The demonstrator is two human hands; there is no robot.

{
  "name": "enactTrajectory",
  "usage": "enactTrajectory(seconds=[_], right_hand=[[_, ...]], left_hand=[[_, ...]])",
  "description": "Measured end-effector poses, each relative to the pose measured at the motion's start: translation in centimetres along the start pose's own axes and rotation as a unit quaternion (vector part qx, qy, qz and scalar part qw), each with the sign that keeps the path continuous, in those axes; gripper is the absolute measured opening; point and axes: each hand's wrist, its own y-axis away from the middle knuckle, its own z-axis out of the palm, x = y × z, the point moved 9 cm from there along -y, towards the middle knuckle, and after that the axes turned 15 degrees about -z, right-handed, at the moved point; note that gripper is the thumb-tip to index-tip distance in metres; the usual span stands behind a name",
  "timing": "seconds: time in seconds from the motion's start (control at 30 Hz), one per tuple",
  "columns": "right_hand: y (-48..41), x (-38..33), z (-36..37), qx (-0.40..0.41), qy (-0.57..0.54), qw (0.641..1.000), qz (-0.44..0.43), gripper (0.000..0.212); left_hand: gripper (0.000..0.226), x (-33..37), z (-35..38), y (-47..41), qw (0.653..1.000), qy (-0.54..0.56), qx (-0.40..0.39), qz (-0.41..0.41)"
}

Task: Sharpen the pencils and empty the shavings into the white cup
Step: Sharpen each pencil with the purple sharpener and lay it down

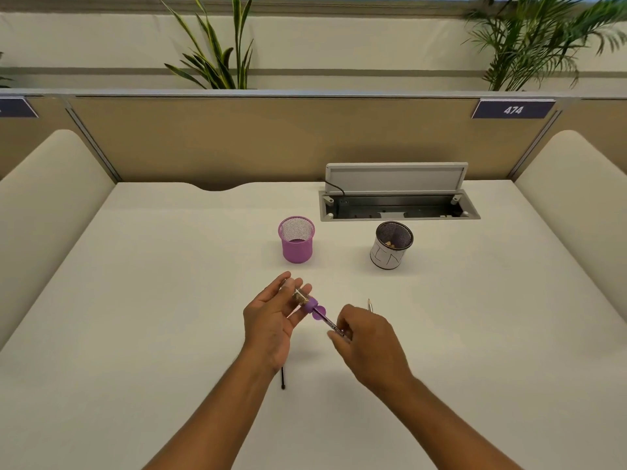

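Note:
My left hand (pixel 271 320) grips a sharpener (pixel 305 300) with a clear shavings chamber and a purple cap, held above the white desk. A dark pencil (pixel 327 322) sticks into the purple end, and my right hand (pixel 366 344) pinches its shaft. Brown shavings show inside the clear chamber. The white cup (pixel 390 247), a mesh cup wrapped in white paper, stands beyond my right hand with some shavings at its bottom. Another pencil (pixel 369 304) lies just behind my right hand, mostly hidden. A third, black pencil (pixel 283 378) lies under my left wrist.
A purple mesh cup (pixel 296 239) stands left of the white cup. An open cable hatch (pixel 397 205) with a raised lid sits at the desk's back right. A tan partition closes the far edge, and padded side panels flank the desk.

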Motion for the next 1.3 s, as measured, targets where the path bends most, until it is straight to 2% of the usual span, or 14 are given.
enactTrajectory(seconds=[0.1, 0.2, 0.23, 0.3, 0.4, 0.47, 0.53, 0.63, 0.7, 0.8, 0.93, 1.0, 1.1, 1.3], right_hand=[[0.3, -2.5, -0.5, 0.015, 0.196, 0.971, -0.133, 0.028], [0.1, -2.1, -0.7, 0.02, 0.203, 0.975, -0.09, 0.027], [0.0, -1.2, -0.6, 0.018, 0.158, 0.987, -0.034, 0.028], [0.3, 1.6, 1.3, -0.031, -0.105, 0.986, 0.122, 0.031], [1.9, 2.7, 4.3, -0.074, -0.451, 0.837, 0.302, 0.037], [2.3, 2.6, 4.5, -0.083, -0.474, 0.817, 0.318, 0.039], [1.9, 2.5, 3.8, -0.064, -0.405, 0.867, 0.283, 0.037], [0.4, 2.0, 1.2, -0.028, -0.137, 0.979, 0.15, 0.033], [-0.1, 0.2, 0.3, -0.014, 0.035, 0.999, 0.035, 0.031], [-0.1, -2.1, -0.1, 0.007, 0.183, 0.981, -0.069, 0.023], [-0.2, -1.2, 0.3, 0.018, 0.137, 0.99, -0.03, 0.025], [0.0, 1.6, 1.9, -0.029, -0.063, 0.993, 0.096, 0.031], [2.2, 3.2, 5.1, -0.069, -0.415, 0.861, 0.286, 0.037], [4.4, 1.5, 7.1, -0.118, -0.608, 0.691, 0.374, 0.036]], left_hand=[[0.027, -0.2, -0.4, 0.0, 1.0, -0.006, 0.023, 0.0], [0.029, -0.3, -0.7, 0.1, 1.0, -0.001, 0.03, 0.005], [0.028, -0.2, -0.7, 0.1, 1.0, -0.002, 0.027, 0.005], [0.025, -0.1, -0.5, 0.1, 1.0, -0.008, 0.017, 0.003], [0.023, -0.1, -0.3, 0.0, 1.0, -0.014, -0.002, -0.008], [0.023, -0.3, -0.1, 0.0, 1.0, -0.015, -0.006, -0.012], [0.024, -0.5, -0.2, -0.1, 1.0, -0.013, -0.002, -0.011], [0.025, -0.8, -0.4, -0.1, 1.0, -0.001, 0.011, -0.009], [0.025, -1.0, -0.7, -0.2, 1.0, 0.007, 0.024, -0.008], [0.025, -1.3, -1.1, -0.1, 0.999, 0.013, 0.045, 0.002], [0.024, -1.1, -1.1, -0.1, 0.999, 0.003, 0.047, 0.016], [0.024, -0.8, -0.9, -0.2, 0.999, -0.011, 0.026, 0.017], [0.025, -0.8, -0.5, -0.3, 1.0, -0.022, -0.016, 0.001], [0.034, -1.3, 0.2, -0.5, 0.997, -0.005, -0.074, -0.029]])
